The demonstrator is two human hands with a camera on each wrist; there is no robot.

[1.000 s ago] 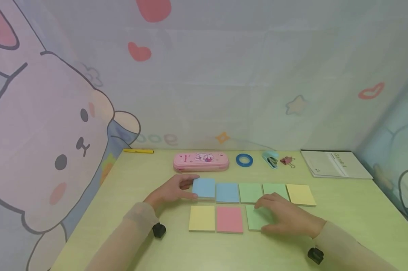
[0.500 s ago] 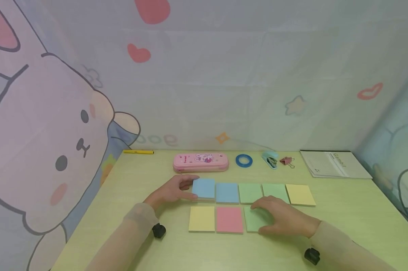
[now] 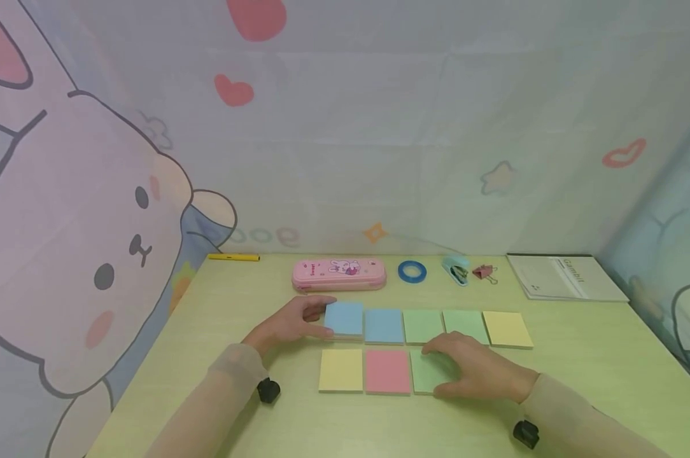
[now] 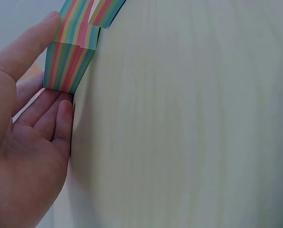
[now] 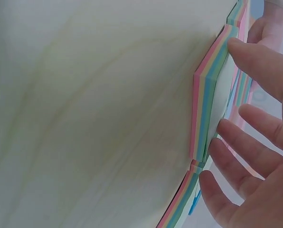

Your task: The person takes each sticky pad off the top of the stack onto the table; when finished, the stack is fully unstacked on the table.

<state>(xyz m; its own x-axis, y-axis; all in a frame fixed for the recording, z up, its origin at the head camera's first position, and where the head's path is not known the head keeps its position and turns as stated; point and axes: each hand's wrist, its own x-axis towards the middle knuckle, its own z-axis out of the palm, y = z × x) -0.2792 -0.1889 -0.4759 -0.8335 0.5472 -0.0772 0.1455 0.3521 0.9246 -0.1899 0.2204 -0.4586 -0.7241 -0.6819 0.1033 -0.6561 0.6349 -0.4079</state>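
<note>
Several sticky-note pads lie in two rows on the pale green table [image 3: 585,356]. My left hand [image 3: 321,317] grips the leftmost blue pad [image 3: 347,317] of the far row. In the left wrist view the thumb [image 4: 46,23] and fingers [image 4: 63,111] clamp its striped edge [image 4: 68,66]. My right hand [image 3: 445,370] covers most of the green pad [image 3: 421,376] at the right end of the near row, beside the pink pad [image 3: 387,371]. In the right wrist view the thumb [image 5: 255,61] sits on one edge of this pad [image 5: 205,109] and the fingertips [image 5: 224,130] on the other.
A second blue pad [image 3: 384,326], two green pads [image 3: 422,324] and a yellow pad [image 3: 507,329] fill the far row; another yellow pad [image 3: 341,369] starts the near row. Behind lie a pink pencil case [image 3: 339,273], blue tape roll [image 3: 412,271], stapler [image 3: 456,270], binder clip [image 3: 485,272], booklet [image 3: 565,277] and yellow pen [image 3: 233,257].
My right hand has slid the near-row green pad a little to the left, up against the pink pad. The left hand has stayed on the blue pad.
</note>
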